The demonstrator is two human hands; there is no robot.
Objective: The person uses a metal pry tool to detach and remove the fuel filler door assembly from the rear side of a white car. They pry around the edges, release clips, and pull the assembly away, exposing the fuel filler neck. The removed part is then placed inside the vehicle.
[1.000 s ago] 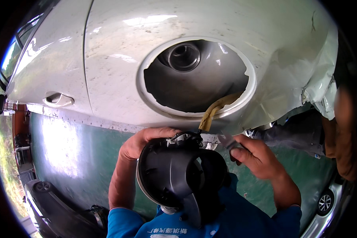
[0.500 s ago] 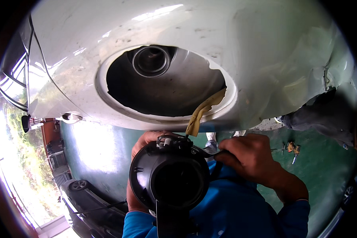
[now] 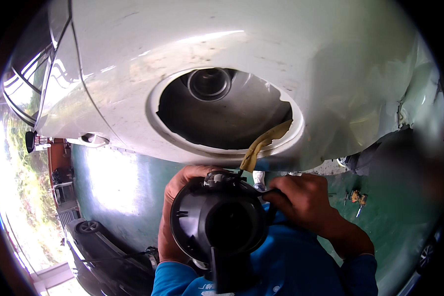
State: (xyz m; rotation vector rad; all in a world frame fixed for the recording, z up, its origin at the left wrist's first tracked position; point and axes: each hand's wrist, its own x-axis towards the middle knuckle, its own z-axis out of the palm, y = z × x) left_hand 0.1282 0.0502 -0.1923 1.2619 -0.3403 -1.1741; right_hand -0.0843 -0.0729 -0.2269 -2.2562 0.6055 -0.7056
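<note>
Since the first frame the right hand [image 3: 303, 200] has brought its tool in from beside the work to the upper right edge of a black plastic housing with a round rim and a tubular mouth [image 3: 202, 217], and the housing has turned so that its mouth faces the camera. Over the last half second the whole view has shifted slightly, while both hands keep nearly the same places on the housing.

The left hand [image 3: 182, 182] is wrapped around the housing's left side, fingers bent over its top edge. The right hand is closed in a fist on a dark, slim hand tool [image 3: 265, 193], mostly hidden by the fingers; whether the tool's tip bites on anything cannot be seen.

The housing is held in front of the person's blue shirt [image 3: 301, 251]. Its mouth points up toward the head, the long axis roughly along the line of sight, and a flat black tongue [image 3: 227, 271] runs from it toward the lower edge. A yellow-tan fabric sleeve [image 3: 264, 141] links its top to an oval opening [image 3: 227, 123] in a scuffed white car panel [image 3: 330, 98].

On the glossy green floor [image 3: 148, 182], an orange tool [image 3: 360, 197] lies at right; a dark car [image 3: 108, 251] stands at lower left.
</note>
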